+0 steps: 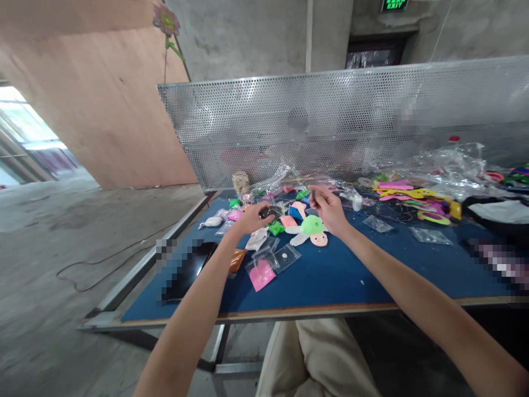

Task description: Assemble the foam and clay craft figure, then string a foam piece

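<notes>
A turtle-shaped figure (313, 226) with a green shell, a peach head with dark eyes and whitish flippers lies on the blue table. Just above and behind its shell is my right hand (328, 208), its fingers pinched together; whatever they hold is too small to name. My left hand (251, 217) hovers over the packets to the left, thumb and forefinger apart near a dark patch, with nothing plain between them. Between the hands sit a green clay packet (276, 227), a peach packet (288, 221) and a blue piece (296, 212).
Nearer me lie a pink packet (262, 275), clear zip bags (287, 258) and an orange packet (237, 261). A black tablet-like device (190, 270) is at left, a white case (213, 221) behind it. Colourful cut-outs (413, 194) pile up at right. A perforated metal screen (289, 116) closes the back.
</notes>
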Action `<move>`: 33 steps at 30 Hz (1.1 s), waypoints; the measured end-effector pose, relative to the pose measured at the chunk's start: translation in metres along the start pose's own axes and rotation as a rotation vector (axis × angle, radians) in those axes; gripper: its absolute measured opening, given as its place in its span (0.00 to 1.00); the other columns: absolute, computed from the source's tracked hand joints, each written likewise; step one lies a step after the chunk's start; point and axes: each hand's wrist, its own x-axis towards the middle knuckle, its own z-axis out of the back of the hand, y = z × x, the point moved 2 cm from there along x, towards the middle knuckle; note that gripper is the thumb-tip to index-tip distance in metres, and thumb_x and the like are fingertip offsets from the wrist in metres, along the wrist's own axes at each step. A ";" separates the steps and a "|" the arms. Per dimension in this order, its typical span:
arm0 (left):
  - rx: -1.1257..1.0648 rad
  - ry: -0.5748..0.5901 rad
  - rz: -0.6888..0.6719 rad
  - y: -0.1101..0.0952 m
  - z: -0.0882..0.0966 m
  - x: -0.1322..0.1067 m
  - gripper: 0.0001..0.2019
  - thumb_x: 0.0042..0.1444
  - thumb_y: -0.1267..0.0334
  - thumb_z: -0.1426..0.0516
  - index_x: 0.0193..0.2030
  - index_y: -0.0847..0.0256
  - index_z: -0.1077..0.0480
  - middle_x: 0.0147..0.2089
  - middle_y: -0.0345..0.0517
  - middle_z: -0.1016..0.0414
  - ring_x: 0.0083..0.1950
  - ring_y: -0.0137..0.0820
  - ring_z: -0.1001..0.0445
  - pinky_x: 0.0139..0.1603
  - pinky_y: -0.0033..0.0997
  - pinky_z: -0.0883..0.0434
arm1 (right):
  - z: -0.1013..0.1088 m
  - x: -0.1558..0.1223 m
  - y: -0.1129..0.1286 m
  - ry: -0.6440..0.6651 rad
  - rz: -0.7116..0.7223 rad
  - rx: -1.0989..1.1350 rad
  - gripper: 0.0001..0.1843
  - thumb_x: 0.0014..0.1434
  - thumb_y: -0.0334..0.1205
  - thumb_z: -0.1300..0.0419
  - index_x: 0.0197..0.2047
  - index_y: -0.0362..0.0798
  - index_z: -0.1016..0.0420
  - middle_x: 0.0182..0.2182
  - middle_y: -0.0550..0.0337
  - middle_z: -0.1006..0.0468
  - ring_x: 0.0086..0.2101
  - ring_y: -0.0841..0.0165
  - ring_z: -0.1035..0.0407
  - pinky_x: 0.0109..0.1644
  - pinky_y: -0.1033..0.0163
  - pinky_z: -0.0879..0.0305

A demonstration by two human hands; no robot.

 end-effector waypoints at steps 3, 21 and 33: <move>-0.312 0.026 0.042 -0.007 -0.009 0.000 0.14 0.61 0.49 0.46 0.40 0.60 0.35 0.31 0.42 0.28 0.27 0.28 0.28 0.29 0.29 0.31 | 0.009 0.007 -0.010 -0.111 -0.023 0.061 0.14 0.57 0.43 0.43 0.47 0.52 0.25 0.33 0.59 0.26 0.33 0.70 0.31 0.37 0.63 0.31; -0.075 -0.169 -0.050 -0.023 -0.019 0.003 0.12 0.61 0.55 0.45 0.44 0.61 0.31 0.31 0.42 0.26 0.30 0.29 0.29 0.32 0.29 0.34 | 0.001 0.001 -0.018 -0.214 -0.150 0.209 0.15 0.50 0.42 0.35 0.42 0.48 0.21 0.39 0.56 0.19 0.37 0.69 0.27 0.48 0.59 0.27; 0.173 -0.059 -0.128 -0.023 -0.025 0.003 0.15 0.66 0.52 0.49 0.44 0.59 0.27 0.34 0.46 0.23 0.34 0.33 0.26 0.36 0.30 0.35 | -0.006 -0.010 0.008 0.042 0.085 -0.234 0.20 0.65 0.57 0.46 0.40 0.48 0.24 0.23 0.62 0.27 0.20 0.72 0.35 0.25 0.65 0.36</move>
